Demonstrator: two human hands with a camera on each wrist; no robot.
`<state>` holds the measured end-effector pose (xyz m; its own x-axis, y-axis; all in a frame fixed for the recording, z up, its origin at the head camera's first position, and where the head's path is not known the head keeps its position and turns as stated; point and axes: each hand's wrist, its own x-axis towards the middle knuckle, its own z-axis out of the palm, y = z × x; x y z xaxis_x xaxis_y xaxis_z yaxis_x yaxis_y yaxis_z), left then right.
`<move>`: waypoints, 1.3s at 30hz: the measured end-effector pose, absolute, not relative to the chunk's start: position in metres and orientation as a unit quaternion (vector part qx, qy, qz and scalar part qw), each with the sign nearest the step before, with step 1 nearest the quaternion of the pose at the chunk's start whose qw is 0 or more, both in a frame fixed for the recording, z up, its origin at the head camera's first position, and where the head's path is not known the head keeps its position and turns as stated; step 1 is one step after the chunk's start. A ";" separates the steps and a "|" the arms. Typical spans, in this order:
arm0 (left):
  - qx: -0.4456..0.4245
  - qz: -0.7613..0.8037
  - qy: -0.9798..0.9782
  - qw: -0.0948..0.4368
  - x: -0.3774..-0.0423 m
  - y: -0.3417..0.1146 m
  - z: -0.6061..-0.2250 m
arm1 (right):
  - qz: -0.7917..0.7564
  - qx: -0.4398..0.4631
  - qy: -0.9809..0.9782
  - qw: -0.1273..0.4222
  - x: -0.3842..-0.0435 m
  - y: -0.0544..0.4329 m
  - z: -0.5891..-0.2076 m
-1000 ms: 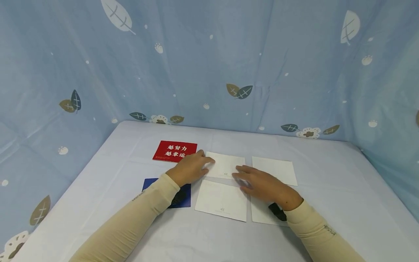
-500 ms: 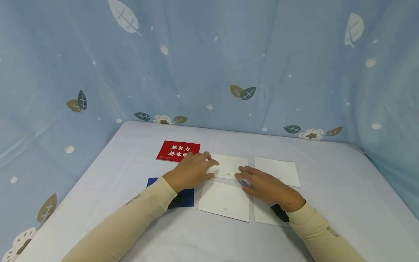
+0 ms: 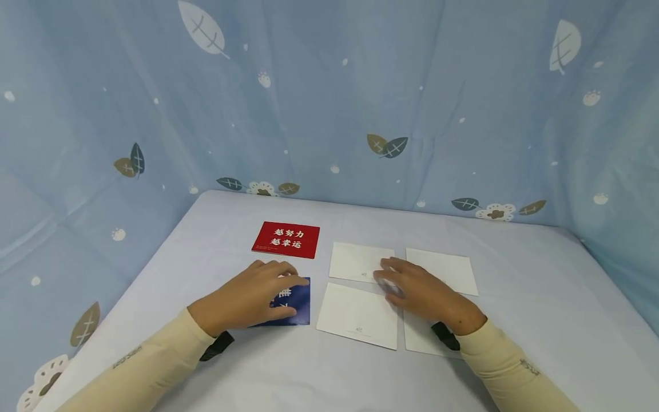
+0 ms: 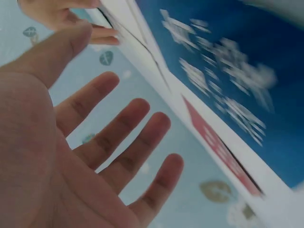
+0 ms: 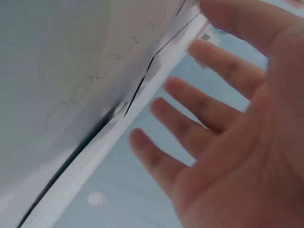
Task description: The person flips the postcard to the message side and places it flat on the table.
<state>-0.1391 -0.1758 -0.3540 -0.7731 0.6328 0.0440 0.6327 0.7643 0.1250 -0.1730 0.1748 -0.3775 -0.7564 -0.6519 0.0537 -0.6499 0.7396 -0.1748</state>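
Observation:
My left hand [image 3: 252, 294] is over the blue card [image 3: 296, 312], its fingers spread and nothing in its grasp; the left wrist view shows the palm and the card's blurred white lettering. My right hand [image 3: 422, 292] hovers with loosely bent fingers above the inner corners of several white cards. Among these are the back middle card [image 3: 355, 260], the front middle card [image 3: 360, 315], the back right card [image 3: 448, 269] and the front right card [image 3: 419, 337], partly covered by the hand and wrist. Behind the blue card lies a red card [image 3: 286, 240] with white characters.
The cards lie flat in two rows on a white-covered table [image 3: 319, 377]. A blue curtain [image 3: 309, 103] with leaf prints hangs along the back and sides. A dark strap piece [image 3: 445, 336] sits under the right wrist.
My left hand has moved left and nearer, from the back middle white card to over the blue card, uncovering the red one. The right hand stays nearly still. The view has shifted slightly.

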 end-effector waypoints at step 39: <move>0.238 0.099 0.962 0.088 -0.130 -0.227 -0.371 | 0.019 -0.417 0.904 0.096 -0.142 0.037 -0.371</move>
<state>-0.1305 -0.2275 -0.3713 -0.8717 0.4747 -0.1217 0.4402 0.8676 0.2313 -0.1415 0.0367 -0.3706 -0.6339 -0.7500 -0.1885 -0.7573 0.6515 -0.0456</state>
